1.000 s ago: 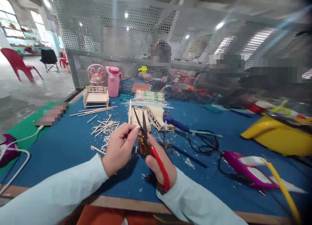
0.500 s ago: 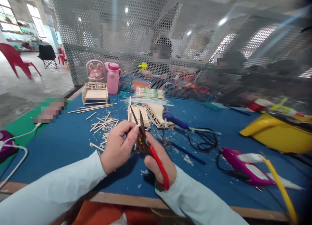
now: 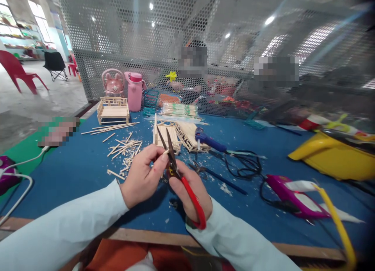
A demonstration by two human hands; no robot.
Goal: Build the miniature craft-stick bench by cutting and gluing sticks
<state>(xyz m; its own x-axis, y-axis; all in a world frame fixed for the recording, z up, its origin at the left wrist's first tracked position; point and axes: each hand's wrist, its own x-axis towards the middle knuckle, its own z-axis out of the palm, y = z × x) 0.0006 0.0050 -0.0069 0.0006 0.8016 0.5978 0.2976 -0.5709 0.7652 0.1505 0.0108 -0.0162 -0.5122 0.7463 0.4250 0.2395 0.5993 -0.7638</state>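
My left hand (image 3: pixel 145 173) pinches a short wooden stick (image 3: pixel 166 151) between thumb and fingers, and the stick's end reaches the scissors' blades. Closed round the red handle of the scissors (image 3: pixel 190 192) is my right hand (image 3: pixel 191 189); the two dark blades point away from me, apart at the tips. Just beyond the blades lie a small stick-built frame (image 3: pixel 172 136) and a second stick piece (image 3: pixel 190 135) beside it. A pile of cut wooden sticks (image 3: pixel 124 148) and chips is to the left of my left hand.
A finished-looking miniature stick bench (image 3: pixel 113 111) stands by a pink bottle (image 3: pixel 135 93). A blue glue gun (image 3: pixel 209 140) with a coiled black cord, a purple tool (image 3: pixel 297 196) and a yellow container (image 3: pixel 336 153) lie right. A perforated metal screen (image 3: pixel 123 36) borders the back; a person sits behind it.
My right thumb has moved up along the scissors' handle, nearer the pivot. My left hand keeps its pinch on the stick, and the view has shifted slightly.
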